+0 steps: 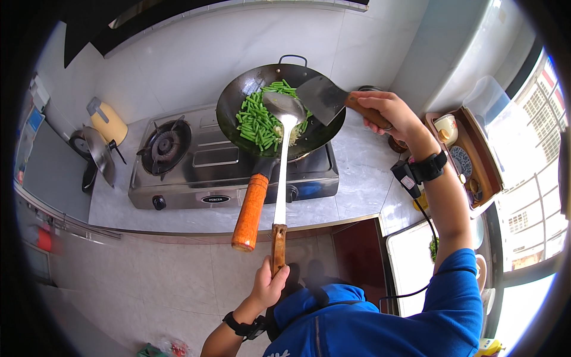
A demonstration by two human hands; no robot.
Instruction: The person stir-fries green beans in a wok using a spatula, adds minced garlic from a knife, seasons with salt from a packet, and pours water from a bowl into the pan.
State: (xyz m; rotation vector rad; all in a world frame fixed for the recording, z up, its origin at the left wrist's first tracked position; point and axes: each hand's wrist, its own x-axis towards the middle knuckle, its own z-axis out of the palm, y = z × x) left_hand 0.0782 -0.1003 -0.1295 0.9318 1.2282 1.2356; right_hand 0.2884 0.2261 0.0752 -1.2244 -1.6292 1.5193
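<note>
A dark wok with an orange wooden handle rests over the right burner. Cut green beans lie in it, with pale minced garlic at their near side. My left hand grips the wooden end of a long-handled metal ladle, whose bowl is over the beans and hides some of them. In my right hand is a wok spatula, held by its wooden handle. Its wide blade reaches over the wok's right side, close to the ladle's bowl.
The steel gas stove has a bare left burner. A metal lid and a yellow kettle stand at the left. On the right are a dish rack and a white board. A black cable runs from my right wrist.
</note>
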